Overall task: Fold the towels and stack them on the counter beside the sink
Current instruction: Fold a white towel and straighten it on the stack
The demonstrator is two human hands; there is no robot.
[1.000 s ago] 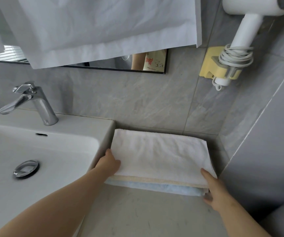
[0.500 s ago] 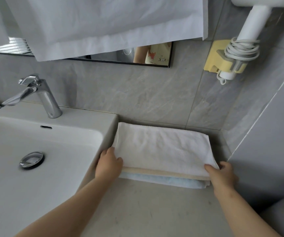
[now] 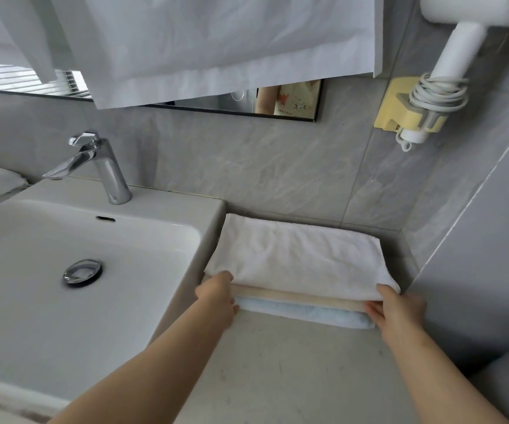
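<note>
Towels [image 3: 296, 258], white over beige over blue, lie stacked on the worktop [image 3: 277, 362] beside the sink [image 3: 170, 209]. Left grip [image 3: 216, 293] and right grip [image 3: 397, 307] pinch the front corners.

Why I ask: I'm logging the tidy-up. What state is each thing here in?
white towel: folded, top of the stack.
beige towel: folded, middle.
blue towel: folded, bottom, on the counter.
left hand: grips the stack's near left corner.
right hand: grips the near right corner, thumb on top.
faucet: no water running.
hair dryer: hung in its holder, cord coiled.
</note>
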